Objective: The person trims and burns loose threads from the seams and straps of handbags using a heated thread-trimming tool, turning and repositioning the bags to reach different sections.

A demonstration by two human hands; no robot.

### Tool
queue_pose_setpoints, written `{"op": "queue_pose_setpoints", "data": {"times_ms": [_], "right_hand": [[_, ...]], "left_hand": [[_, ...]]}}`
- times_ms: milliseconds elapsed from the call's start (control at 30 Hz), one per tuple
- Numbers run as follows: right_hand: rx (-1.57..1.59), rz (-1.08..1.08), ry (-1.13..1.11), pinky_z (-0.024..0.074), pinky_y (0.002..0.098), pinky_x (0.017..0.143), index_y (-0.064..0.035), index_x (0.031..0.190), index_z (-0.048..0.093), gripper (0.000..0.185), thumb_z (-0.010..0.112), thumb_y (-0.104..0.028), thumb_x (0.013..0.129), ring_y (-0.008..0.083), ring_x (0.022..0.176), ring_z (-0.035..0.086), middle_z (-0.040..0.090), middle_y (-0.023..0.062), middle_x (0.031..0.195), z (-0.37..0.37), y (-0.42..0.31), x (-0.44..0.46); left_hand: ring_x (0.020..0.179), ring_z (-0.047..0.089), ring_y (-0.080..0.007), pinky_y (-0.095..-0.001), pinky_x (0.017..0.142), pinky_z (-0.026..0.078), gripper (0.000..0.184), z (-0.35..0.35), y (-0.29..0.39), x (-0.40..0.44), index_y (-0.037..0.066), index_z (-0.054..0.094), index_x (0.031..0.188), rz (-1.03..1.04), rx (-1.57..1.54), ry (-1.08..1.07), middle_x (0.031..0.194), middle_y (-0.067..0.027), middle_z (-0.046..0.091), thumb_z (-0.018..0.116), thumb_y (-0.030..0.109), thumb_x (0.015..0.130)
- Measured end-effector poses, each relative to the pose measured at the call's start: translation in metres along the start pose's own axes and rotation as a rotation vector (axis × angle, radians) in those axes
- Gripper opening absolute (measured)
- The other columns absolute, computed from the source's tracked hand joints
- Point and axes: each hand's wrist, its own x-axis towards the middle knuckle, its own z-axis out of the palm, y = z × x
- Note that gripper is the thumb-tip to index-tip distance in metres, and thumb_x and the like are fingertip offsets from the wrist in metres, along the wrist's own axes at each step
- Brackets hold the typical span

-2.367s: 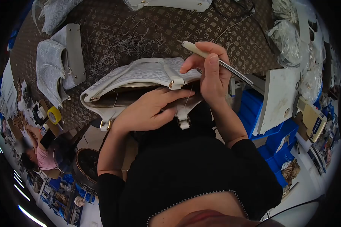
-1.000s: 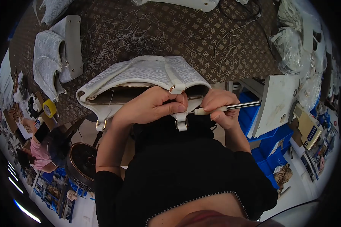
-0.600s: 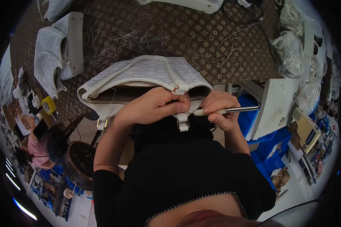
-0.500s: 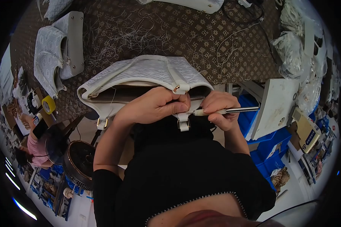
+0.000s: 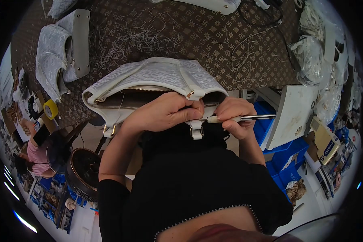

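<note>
A white patterned handbag (image 5: 153, 72) lies at the table's front edge, its zipped mouth open towards me. My left hand (image 5: 169, 113) reaches over the bag's near rim, thumb and fingers pinched at the base of a white strap tab (image 5: 196, 131) with a gold buckle. My right hand (image 5: 236, 115) is closed round an awl-like tool (image 5: 250, 117) with a pale grip and a metal shaft. The tool's thin tip points left and meets the tab beside my left fingertips. A fine thread runs by the upper strap. Part of the left fingers is hidden inside the bag.
Loose threads (image 5: 141, 40) lie on the brown patterned table (image 5: 213, 40). Another white bag (image 5: 52, 56) is at the left, yellow tape (image 5: 51, 109) below it. A fan (image 5: 84, 171) and a person in pink (image 5: 37, 157) are lower left. Blue bins (image 5: 288, 161) and a white board (image 5: 292, 117) are right.
My right hand has come down from above the bag, bringing the tool's tip to the strap tab. My left fingers have drawn into a pinch there. Over the last half second both hands barely moved.
</note>
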Motion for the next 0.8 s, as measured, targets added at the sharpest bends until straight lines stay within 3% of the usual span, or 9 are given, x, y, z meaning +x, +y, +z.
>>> {"op": "queue_pose_setpoints", "data": {"times_ms": [300, 400, 467, 567, 667, 800], "right_hand": [[0.017, 0.000, -0.010, 0.0449, 0.0278, 0.056, -0.0033, 0.078, 0.067, 0.013, 0.072, -0.014, 0.072, 0.0190, 0.060, 0.060, 0.063, 0.0073, 0.067, -0.001, 0.001, -0.001], [0.071, 0.004, 0.037, 0.0452, 0.0283, 0.057, -0.0024, 0.078, 0.066, 0.013, 0.070, -0.013, 0.073, 0.0191, 0.060, 0.059, 0.063, 0.0079, 0.067, -0.002, 0.003, -0.002], [0.091, 0.000, 0.061, 0.0454, 0.0286, 0.057, -0.0021, 0.078, 0.065, 0.013, 0.070, -0.014, 0.074, 0.0194, 0.060, 0.059, 0.063, 0.0082, 0.067, -0.002, 0.005, -0.004], [0.111, -0.009, 0.070, 0.0457, 0.0291, 0.057, -0.0017, 0.079, 0.065, 0.014, 0.069, -0.014, 0.075, 0.0201, 0.061, 0.059, 0.063, 0.0086, 0.068, -0.003, 0.007, -0.005], [0.118, -0.010, 0.052, 0.0460, 0.0295, 0.057, -0.0016, 0.079, 0.065, 0.014, 0.068, -0.015, 0.075, 0.0206, 0.061, 0.059, 0.063, 0.0085, 0.068, -0.002, 0.006, -0.005], [0.117, 0.006, 0.064, 0.0465, 0.0299, 0.057, -0.0018, 0.078, 0.064, 0.015, 0.068, -0.016, 0.075, 0.0214, 0.062, 0.060, 0.063, 0.0079, 0.067, -0.002, 0.005, -0.006]], "left_hand": [[0.064, 0.046, -0.0143, -0.0273, 0.065, 0.041, 0.027, -0.001, 0.003, 0.000, 0.001, 0.056, 0.087, -0.004, 0.006, 0.006, 0.069, -0.0064, 0.051, 0.051, 0.027, 0.092], [0.067, 0.053, -0.0176, -0.0294, 0.066, 0.043, 0.025, 0.000, 0.007, -0.002, 0.000, 0.059, 0.093, -0.064, 0.048, 0.055, 0.072, -0.0095, 0.056, 0.051, 0.024, 0.091], [0.073, 0.060, -0.0224, -0.0315, 0.069, 0.046, 0.023, 0.003, 0.012, -0.006, -0.001, 0.061, 0.100, -0.102, 0.230, 0.279, 0.079, -0.0135, 0.061, 0.049, 0.016, 0.089], [0.083, 0.062, -0.0251, -0.0325, 0.075, 0.047, 0.026, 0.002, 0.022, -0.017, -0.001, 0.061, 0.104, -0.155, 0.283, 0.302, 0.087, -0.0155, 0.063, 0.047, 0.011, 0.086], [0.089, 0.060, -0.0250, -0.0319, 0.079, 0.046, 0.027, -0.002, 0.012, -0.025, 0.000, 0.062, 0.103, -0.063, 0.193, 0.269, 0.094, -0.0151, 0.062, 0.050, 0.013, 0.083], [0.095, 0.058, -0.0234, -0.0317, 0.081, 0.046, 0.028, -0.004, 0.019, -0.024, 0.001, 0.063, 0.102, -0.128, 0.239, 0.173, 0.100, -0.0134, 0.061, 0.052, 0.017, 0.083]]}}
